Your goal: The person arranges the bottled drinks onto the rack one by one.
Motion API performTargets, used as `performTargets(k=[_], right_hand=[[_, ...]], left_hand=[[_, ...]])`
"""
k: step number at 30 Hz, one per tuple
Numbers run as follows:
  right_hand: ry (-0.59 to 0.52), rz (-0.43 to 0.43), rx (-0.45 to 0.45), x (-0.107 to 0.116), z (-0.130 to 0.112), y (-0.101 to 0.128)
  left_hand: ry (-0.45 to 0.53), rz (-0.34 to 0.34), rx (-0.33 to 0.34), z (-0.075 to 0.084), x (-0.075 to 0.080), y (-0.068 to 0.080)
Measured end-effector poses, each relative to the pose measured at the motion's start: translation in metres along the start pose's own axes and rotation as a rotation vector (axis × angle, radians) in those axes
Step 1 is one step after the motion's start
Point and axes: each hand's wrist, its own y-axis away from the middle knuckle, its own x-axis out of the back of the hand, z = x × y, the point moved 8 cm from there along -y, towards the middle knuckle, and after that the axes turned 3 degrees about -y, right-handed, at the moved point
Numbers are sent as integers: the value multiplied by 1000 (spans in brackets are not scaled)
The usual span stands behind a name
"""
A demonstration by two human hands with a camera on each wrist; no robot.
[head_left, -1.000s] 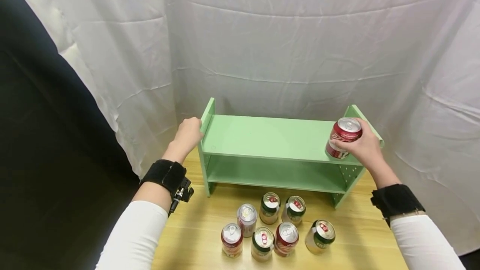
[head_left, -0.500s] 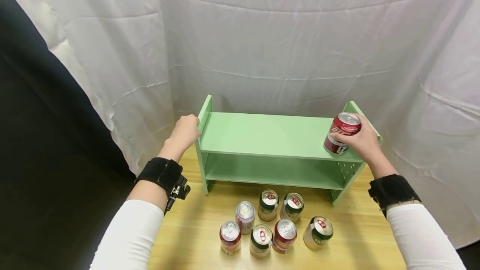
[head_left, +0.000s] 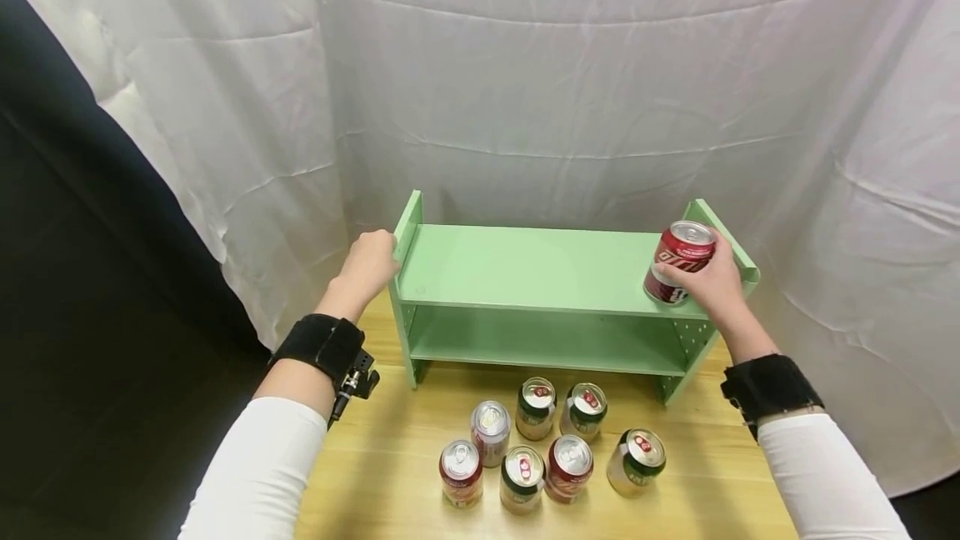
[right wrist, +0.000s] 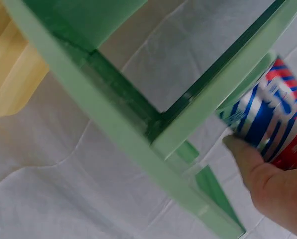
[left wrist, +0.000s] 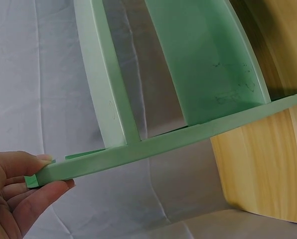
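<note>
White sheets [head_left: 562, 82] hang behind a wooden table [head_left: 390, 473], and on it stands a green shelf [head_left: 525, 269] with two levels. The left hand [head_left: 367, 265] grips the shelf's left end panel, fingers and thumb pinching its edge. The right hand [head_left: 712, 282] is wrapped around a red can [head_left: 678, 261], which sits tilted at the right end of the top level, just beside the side panel. Seven cans [head_left: 551, 444] stand clustered on the table in front of the shelf, well below both hands.
</note>
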Motion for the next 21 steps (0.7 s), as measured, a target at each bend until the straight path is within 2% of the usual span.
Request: performTargets(k=[3,6,9,12,15,21], right_hand=[[-40,70,-36,-3,2,8],[-84,205,-13,-1,0,21],[-94,369,114,4,-10,37],[-66,474,277,4,-24,50],[-72,505,397,1,-35,61],[-135,499,536,-9,-50,76]], left_hand=[[2,0,-2,-3,-3,0],[5,-15,-2,-4,-8,1],[1,-17,-4,-4,-11,2],[-2,2,0,-4,-9,1],[-4,9,1,-3,-7,0],[-14,-8,1,-1,-6,-1]])
